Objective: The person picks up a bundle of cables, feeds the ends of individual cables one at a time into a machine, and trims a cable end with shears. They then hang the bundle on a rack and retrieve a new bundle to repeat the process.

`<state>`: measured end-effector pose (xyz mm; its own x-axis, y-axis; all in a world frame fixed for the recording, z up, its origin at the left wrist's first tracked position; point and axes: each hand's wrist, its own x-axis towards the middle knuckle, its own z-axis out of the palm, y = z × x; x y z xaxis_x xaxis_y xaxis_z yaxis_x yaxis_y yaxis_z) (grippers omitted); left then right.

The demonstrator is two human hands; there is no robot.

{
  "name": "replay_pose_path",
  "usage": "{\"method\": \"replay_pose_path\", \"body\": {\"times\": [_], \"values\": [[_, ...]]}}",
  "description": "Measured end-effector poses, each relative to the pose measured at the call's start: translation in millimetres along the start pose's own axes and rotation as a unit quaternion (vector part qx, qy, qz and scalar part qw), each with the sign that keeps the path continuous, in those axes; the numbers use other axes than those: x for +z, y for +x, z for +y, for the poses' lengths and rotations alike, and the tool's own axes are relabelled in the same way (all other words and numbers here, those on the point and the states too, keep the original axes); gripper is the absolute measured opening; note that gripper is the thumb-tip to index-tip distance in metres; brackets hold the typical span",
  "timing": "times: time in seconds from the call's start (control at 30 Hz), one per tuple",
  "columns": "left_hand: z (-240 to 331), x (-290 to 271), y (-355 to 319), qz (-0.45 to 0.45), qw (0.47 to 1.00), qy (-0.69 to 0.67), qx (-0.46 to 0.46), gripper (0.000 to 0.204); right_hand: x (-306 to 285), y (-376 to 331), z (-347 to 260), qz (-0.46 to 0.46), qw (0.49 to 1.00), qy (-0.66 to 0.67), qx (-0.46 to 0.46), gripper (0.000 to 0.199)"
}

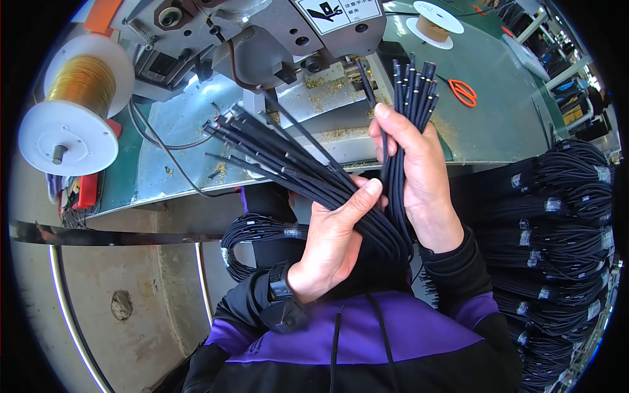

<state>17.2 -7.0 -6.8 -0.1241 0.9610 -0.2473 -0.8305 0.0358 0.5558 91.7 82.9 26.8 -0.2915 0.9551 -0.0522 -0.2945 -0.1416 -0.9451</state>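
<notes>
My left hand [337, 229] is closed around a bundle of black braided cords [288, 160]. Their cut ends fan out toward the machine, some showing pale or reddish tips. In my right hand [419, 173] is an upright bunch of cord ends [413, 92] with small shiny bands near the tips. Its thumb and forefinger pinch a single cord [367, 85] that stands apart, pointing at the machine. Both bunches run down together into a loop below my hands, so they look like two ends of the same cords. The palms hide part of the cords.
Ahead stands a grey metal press machine [275, 39] with brass-coloured scraps around its base. At left is a spool of brass-coloured strip [82, 85]. Orange-handled scissors [464, 93] and another spool [434, 27] lie right. Tied black cord bundles [557, 242] hang at right; one coil [262, 230] rests on my lap.
</notes>
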Motion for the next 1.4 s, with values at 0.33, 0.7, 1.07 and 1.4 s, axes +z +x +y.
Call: {"method": "replay_pose_path", "body": {"times": [0.33,0.7,1.07,1.4], "values": [[17.5,5.8,5.8,0.024,0.999,-0.035,0.035,0.011,8.1,22.9,-2.0,-0.003,0.995,0.064,0.079,0.022],[0.7,1.7,5.7,-0.040,0.999,0.022,0.015,0.009,-0.1,-1.0,-7.6,-0.116,0.989,-0.086,0.030,0.027],[12.1,-7.4,-3.4,-0.027,0.997,-0.055,0.044,0.021,6.0,-3.8,-6.3,-0.016,0.999,0.030,0.012,0.020],[25.3,-11.9,0.6,-0.013,0.996,-0.017,0.084,0.026,-0.1,24.9,-0.2,-0.023,0.996,0.071,0.053,0.020]]}}
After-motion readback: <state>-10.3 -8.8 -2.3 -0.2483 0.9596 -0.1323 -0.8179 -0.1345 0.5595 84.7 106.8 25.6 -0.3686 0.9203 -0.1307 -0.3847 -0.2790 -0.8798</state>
